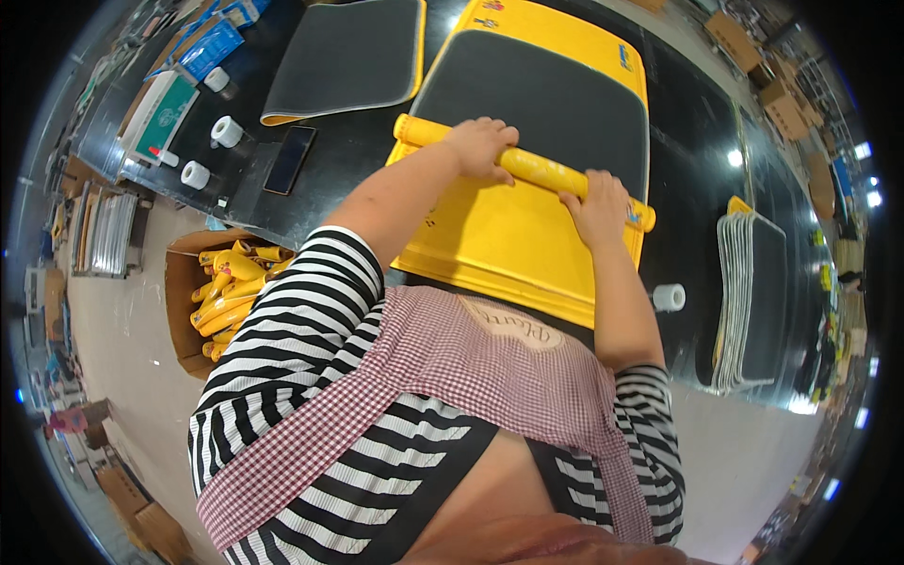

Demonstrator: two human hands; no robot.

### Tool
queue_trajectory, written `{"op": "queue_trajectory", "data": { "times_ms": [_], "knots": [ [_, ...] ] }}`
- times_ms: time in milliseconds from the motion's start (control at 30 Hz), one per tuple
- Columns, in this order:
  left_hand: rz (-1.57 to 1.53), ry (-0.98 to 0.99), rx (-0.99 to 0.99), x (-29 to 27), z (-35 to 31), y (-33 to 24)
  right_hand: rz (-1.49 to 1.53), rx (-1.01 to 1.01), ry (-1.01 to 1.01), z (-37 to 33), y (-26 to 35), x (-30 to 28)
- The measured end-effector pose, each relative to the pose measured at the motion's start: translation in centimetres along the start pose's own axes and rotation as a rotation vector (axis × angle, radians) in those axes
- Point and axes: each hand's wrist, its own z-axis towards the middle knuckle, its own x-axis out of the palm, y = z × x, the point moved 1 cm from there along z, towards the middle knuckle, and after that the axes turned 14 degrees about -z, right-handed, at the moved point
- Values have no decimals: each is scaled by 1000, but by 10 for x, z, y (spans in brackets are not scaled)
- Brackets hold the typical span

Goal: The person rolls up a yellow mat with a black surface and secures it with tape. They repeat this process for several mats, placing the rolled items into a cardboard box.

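A yellow printed roll (546,174) lies slantwise across a yellow sheet with a large dark grey panel (537,89). My left hand (482,149) curls over the roll left of its middle, its fingers bent round the far side. Closer to the roll's right end, my right hand (600,207) grips it with the fingers over the top and the thumb on the near side. Between the roll and my apron, plain yellow sheeting (508,250) lies flat, its layered edges showing along the front. Whether the roll is joined to the sheeting I cannot tell.
Another grey panel with a yellow edge (348,61) lies back left on the black table. Nearby are a phone (290,160), several white tape rolls (226,132) and a green-white box (162,115). A carton of yellow rolls (184,311) stands lower left; stacked panels (739,297) sit right.
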Motion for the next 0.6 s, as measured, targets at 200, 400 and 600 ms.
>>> {"op": "queue_trajectory", "data": {
  "times_ms": [200, 400, 600],
  "knots": [
    [72, 34, 10, 10, 1, -2, -6, 35, 303, 7, -1, -28],
    [64, -125, 177, 46, -122, -46, 1, -51, 216, -103, 34, -49],
    [124, -273, 53, 80, -156, -77, 73, -85, 140, -110, 42, -58]
  ]
}}
